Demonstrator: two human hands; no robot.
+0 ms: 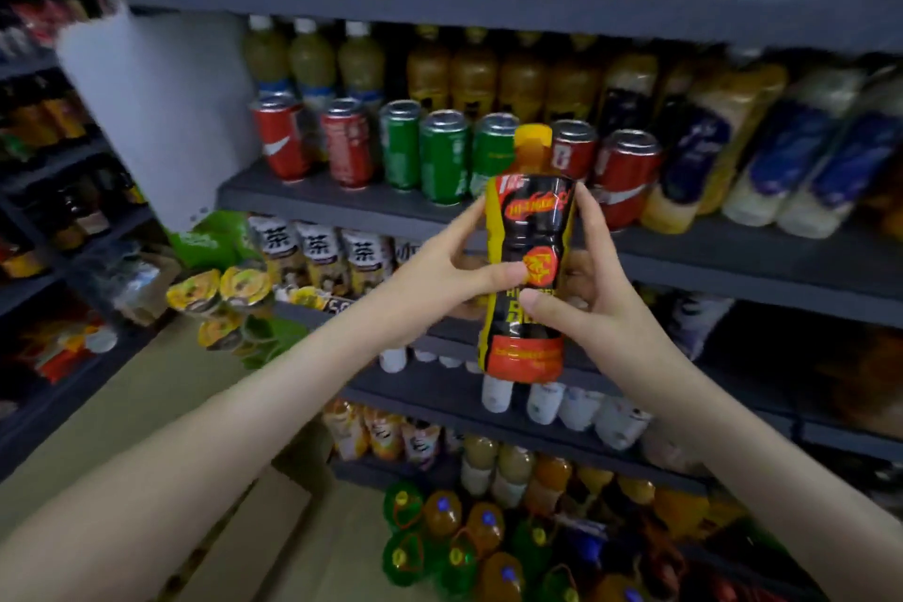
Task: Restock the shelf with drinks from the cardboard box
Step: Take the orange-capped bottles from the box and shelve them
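- The left hand (442,271) is closed on the bottle (530,259): its thumb lies across the front of the label near the middle, and its fingers (469,222) wrap the bottle's left side and back.
- The right hand (593,303) also grips the bottle, lower down; its thumb presses the front of the label below the left thumb, while its forefinger runs up the right edge toward the shoulder.
- Both grips are firm, with no gap showing between skin and bottle.
- The bottle is a drink in a black wrap with yellow edges, a red flame logo near the top, a round red emblem at the waist and an orange-red band at the bottom. Its cap (533,134) is yellow.
- It stands nearly upright, held in the air between the two hands, in front of the dark grey shelf (342,200) that carries the cans.
- Its cap overlaps the row of cans in view, between the green cans (442,161) on the left and the red cans (625,176) on the right.
- Behind the cans stand amber and pale yellow bottles (469,78).
- Lower shelves hold tea bottles (317,259) and white-capped bottles.
- A cardboard box (254,538) lies on the floor at lower left, below the left forearm; what is inside it cannot be told.
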